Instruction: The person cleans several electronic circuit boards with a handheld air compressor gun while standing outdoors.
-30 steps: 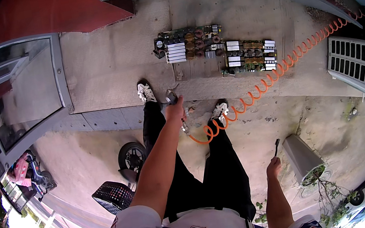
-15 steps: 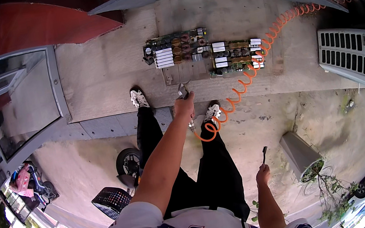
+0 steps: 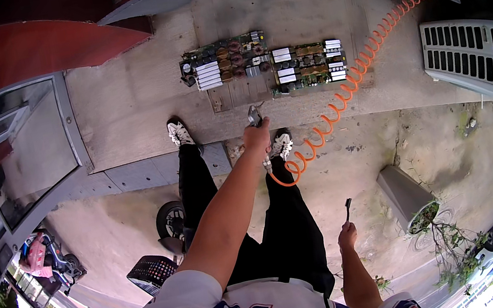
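My left hand (image 3: 256, 136) reaches forward, shut on a metal air blow gun (image 3: 254, 115) fed by an orange coiled hose (image 3: 341, 94). The gun's tip hangs just short of two green circuit boards (image 3: 224, 62) (image 3: 308, 66) lying side by side on a concrete slab (image 3: 133, 108). My right hand (image 3: 345, 237) hangs low by my hip, shut on a small dark brush-like tool (image 3: 347, 207). My two shoes (image 3: 179, 133) (image 3: 281, 143) stand at the slab's near edge.
A white grilled air-conditioner unit (image 3: 487, 59) stands at the right. An overturned grey pot (image 3: 404, 195) with a plant lies on the ground to my right. A small wheel (image 3: 170, 220) and a black basket (image 3: 152, 273) sit at my left, by a glass door (image 3: 29, 153).
My left hand with the blow gun has drifted right, toward the gap between the two boards. My right hand has sunk a little and come closer to my body.
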The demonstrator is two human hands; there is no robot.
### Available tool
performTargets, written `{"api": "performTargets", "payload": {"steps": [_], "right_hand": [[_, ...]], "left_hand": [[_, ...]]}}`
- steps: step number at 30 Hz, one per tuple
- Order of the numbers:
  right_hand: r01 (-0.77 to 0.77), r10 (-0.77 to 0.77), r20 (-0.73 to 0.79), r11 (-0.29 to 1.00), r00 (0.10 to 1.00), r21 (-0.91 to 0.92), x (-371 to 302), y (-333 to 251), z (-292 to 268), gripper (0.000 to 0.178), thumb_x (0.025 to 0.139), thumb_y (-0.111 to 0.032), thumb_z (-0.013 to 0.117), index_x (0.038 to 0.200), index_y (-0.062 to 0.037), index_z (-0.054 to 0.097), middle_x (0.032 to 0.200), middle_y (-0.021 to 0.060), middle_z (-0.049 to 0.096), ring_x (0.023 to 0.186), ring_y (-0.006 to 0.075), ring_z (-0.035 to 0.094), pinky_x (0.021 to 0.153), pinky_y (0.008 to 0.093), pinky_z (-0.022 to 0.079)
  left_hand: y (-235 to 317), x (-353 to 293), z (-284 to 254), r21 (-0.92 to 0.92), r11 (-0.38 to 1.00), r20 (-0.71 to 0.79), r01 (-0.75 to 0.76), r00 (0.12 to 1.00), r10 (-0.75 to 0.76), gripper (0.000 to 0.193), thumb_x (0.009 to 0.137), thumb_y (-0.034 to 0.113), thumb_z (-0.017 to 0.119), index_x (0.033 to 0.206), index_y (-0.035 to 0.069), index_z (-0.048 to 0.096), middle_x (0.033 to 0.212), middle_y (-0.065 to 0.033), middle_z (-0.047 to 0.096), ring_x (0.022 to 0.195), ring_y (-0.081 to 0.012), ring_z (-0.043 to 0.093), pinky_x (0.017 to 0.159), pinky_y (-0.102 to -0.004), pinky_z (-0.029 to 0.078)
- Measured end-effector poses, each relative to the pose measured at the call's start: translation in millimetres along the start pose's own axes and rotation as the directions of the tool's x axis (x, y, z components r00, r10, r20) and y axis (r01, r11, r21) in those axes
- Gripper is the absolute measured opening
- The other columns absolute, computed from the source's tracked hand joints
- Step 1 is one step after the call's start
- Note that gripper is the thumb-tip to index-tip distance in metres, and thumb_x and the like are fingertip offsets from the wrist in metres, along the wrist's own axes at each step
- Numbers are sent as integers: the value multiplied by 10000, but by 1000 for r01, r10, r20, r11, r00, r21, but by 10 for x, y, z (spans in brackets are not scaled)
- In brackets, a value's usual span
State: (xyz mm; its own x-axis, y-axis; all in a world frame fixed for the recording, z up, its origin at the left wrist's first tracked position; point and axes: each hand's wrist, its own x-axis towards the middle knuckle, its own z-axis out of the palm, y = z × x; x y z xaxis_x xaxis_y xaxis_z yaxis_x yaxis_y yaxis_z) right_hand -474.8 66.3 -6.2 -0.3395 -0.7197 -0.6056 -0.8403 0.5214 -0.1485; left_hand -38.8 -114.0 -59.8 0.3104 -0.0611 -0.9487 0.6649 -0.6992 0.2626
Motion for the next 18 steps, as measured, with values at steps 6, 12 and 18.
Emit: {"api": "performTargets", "payload": {"steps": [6,12,18], "right_hand": [[16,-16,-11,999,1000,29,-9,162,53,367,971,-288,441,783,-6,582,727,192,630,689,383,611,614,474,454],[-57,56,21,998,998,35,-88,371,150,382,972,-295,436,777,0,580,710,190,619,680,384,601,618,482,444],[-152,145,76,984,986,88,99,525,260,386,970,-307,436,784,-4,588,697,162,609,621,328,582,583,459,433]], "left_hand": [[137,40,229,48,985,76,-166,984,162,396,888,334,655,706,71,421,495,-1,343,360,-144,348,354,-340,270],[533,38,222,60,971,44,-233,972,230,412,883,328,667,688,71,411,492,-7,349,359,-149,350,358,-348,287],[71,-11,130,-159,987,82,3,997,10,366,895,327,654,732,97,422,543,8,350,379,-140,317,381,-344,260]]}}
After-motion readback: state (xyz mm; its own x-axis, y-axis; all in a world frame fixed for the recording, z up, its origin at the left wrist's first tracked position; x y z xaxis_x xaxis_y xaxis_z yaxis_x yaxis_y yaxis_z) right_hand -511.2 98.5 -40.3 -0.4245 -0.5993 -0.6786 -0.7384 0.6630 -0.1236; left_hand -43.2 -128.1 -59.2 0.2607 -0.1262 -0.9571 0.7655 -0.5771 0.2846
